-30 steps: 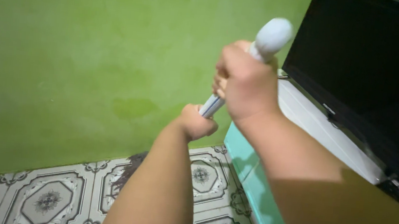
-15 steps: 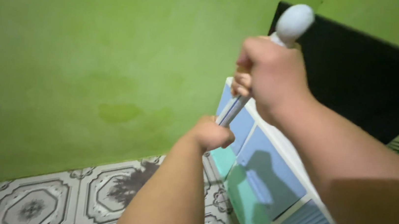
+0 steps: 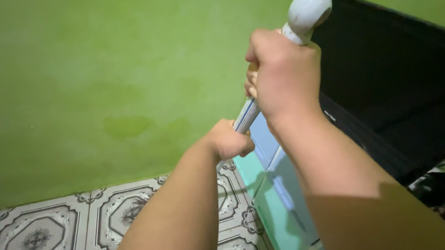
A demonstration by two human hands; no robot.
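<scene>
- Right hand [image 3: 285, 74], upper centre of frame: fingers fully curled round the long handle [image 3: 245, 115] just below its rounded pale-grey end knob [image 3: 309, 7]. Firm fist, no gap visible.
- Left hand [image 3: 227, 140], centre of frame: also wrapped tight round the same handle, lower down. Short bare stretch of shaft shows betw. the two fists.
- Handle location: centre to upper centre, in front of green wall [image 3: 101, 73], just left of the dark flat screen [image 3: 402, 89].
- Axis/orientation: long axis runs steeply, knob end toward top of frame, tilted slightly right; far end heads down-left behind left forearm. Working end not visible, so can't say what tool it is.
- Handling (judgement): shaft looks stiff, straight, slim, prob. light; striped blue/white surface appears smooth, so could slip in a loose grip. Knob gives a stop for upper hand. Two-fist grip, hands spaced apart, suits control; best hold is as now, one hand under knob, other lower.
- Surroundings: patterned floor tiles [image 3: 58, 223] lower left; cabinet [image 3: 280, 203] w/ blue and teal panels lower centre-right, beneath the screen.
</scene>
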